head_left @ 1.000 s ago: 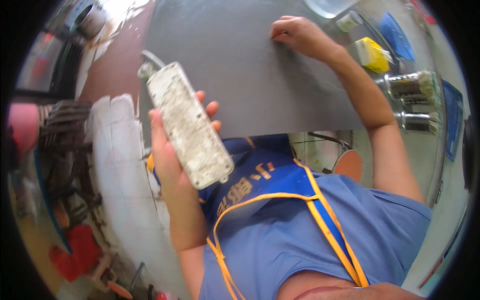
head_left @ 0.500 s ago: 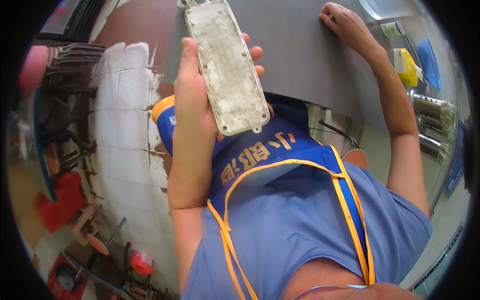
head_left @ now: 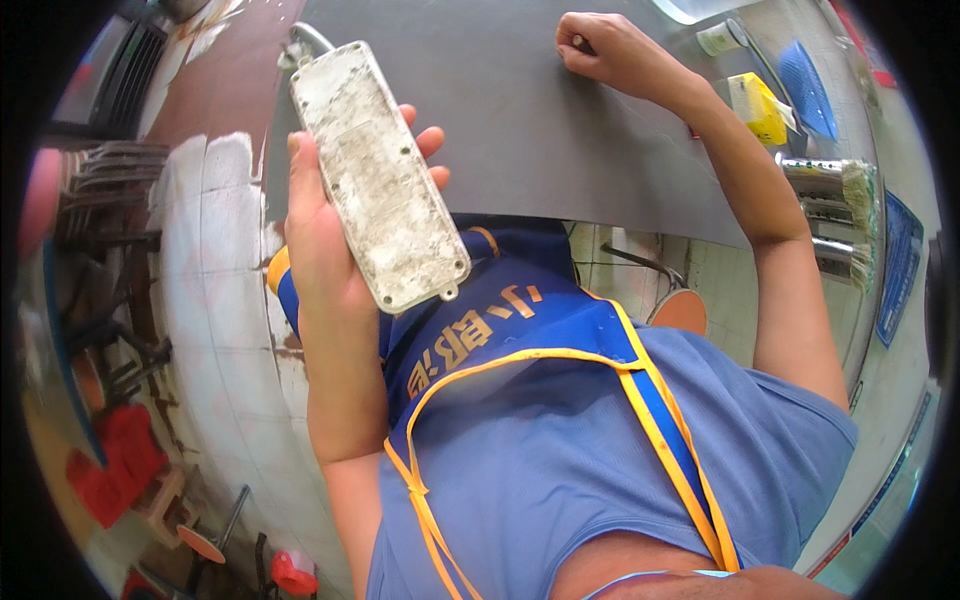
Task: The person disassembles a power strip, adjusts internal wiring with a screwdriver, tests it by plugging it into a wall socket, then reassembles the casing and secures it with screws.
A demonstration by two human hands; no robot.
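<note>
My left hand (head_left: pixel 330 235) grips a dirty white power strip (head_left: pixel 385 180), with the thumb along one long edge and fingertips showing past the other. Its stained underside faces up, with small screw holes near the rim. A grey cord (head_left: pixel 312 38) comes out of its far end. My right hand (head_left: pixel 615 55) is curled closed above the grey table (head_left: pixel 520 130), apart from the strip. A small dark tip shows within its fingers, but I cannot tell what the thing is.
At the table's right side are a yellow tissue pack (head_left: pixel 760 108), a white cup (head_left: pixel 722 38), a blue basket (head_left: pixel 806 90) and perforated metal holders (head_left: pixel 812 170). An orange round stool (head_left: pixel 680 311) stands below the table edge. Red bags (head_left: pixel 120 465) lie far left.
In the picture, my left hand and the power strip have shifted left and down. My right hand has shifted left and turned, so the dark tip in its fingers now shows.
</note>
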